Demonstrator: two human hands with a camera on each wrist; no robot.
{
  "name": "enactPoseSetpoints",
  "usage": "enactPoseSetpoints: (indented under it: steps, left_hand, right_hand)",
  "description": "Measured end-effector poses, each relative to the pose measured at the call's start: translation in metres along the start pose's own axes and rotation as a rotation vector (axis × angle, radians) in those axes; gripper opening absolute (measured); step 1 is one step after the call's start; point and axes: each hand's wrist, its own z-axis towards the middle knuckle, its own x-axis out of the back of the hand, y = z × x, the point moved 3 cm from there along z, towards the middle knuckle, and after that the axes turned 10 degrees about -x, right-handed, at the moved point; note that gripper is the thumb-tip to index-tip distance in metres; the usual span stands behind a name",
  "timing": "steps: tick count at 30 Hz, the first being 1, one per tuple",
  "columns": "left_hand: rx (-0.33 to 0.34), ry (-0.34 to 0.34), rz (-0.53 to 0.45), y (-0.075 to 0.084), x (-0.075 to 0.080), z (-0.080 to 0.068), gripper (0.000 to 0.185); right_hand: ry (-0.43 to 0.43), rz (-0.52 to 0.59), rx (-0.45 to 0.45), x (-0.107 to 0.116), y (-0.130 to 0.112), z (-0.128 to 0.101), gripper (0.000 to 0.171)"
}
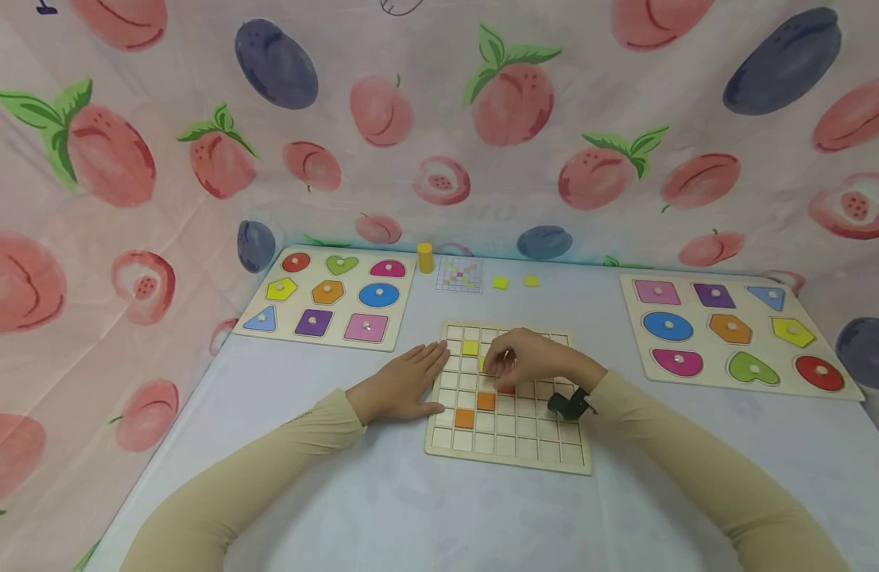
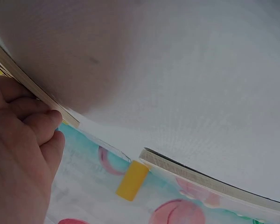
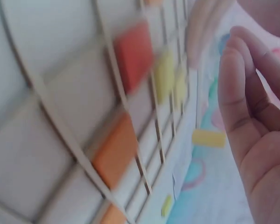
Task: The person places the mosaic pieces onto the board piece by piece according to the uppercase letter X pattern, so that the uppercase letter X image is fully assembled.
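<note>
A wooden grid board (image 1: 507,450) lies on the table with square tiles in some cells. My left hand (image 1: 404,385) rests at its left edge, fingers along the rim; in the left wrist view this hand (image 2: 21,140) lies against the board's side. Over the upper middle of the grid is my right hand (image 1: 518,357), fingers loosely bent, close to a yellow tile (image 1: 482,365) and partly covering a red tile (image 1: 507,390). No tile shows between the fingers of the right hand (image 3: 252,102) in the right wrist view. Two orange tiles (image 1: 485,401) sit nearer the front; another yellow tile (image 1: 470,347) sits above.
Shape puzzle boards stand left (image 1: 361,299) and right (image 1: 704,349). Behind the grid are a yellow cylinder (image 1: 425,258), a printed pattern card (image 1: 459,275) and two loose yellow tiles (image 1: 500,283). A black object (image 1: 568,404) hangs by the right wrist. Fruit-patterned cloth rises behind.
</note>
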Motion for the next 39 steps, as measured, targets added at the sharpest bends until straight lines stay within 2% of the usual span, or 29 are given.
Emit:
enactPoseSetpoints:
  steps: [7,21,24,30,39]
  left_hand:
    - [0.004,-0.014,0.001,0.0,0.001,0.0,0.086]
    - [0.007,-0.004,-0.008,-0.001,0.0,-0.001,0.087]
    - [0.004,-0.006,-0.013,0.0,-0.001,0.0,0.087]
    - [0.006,-0.012,-0.003,0.0,0.0,0.0,0.087]
    - [0.006,-0.008,-0.02,0.0,-0.001,0.0,0.087]
  right_hand:
    - [0.018,-0.004,0.01,0.032,0.006,0.0,0.022]
    - [0.14,0.018,-0.136,0.106,0.021,0.008,0.029]
    - [0.18,0.03,-0.158,0.115,0.029,0.012,0.031]
    - [0.314,0.058,-0.227,0.129,0.051,0.02,0.029]
    - [0.426,0.114,-0.334,0.133,0.085,0.029,0.037]
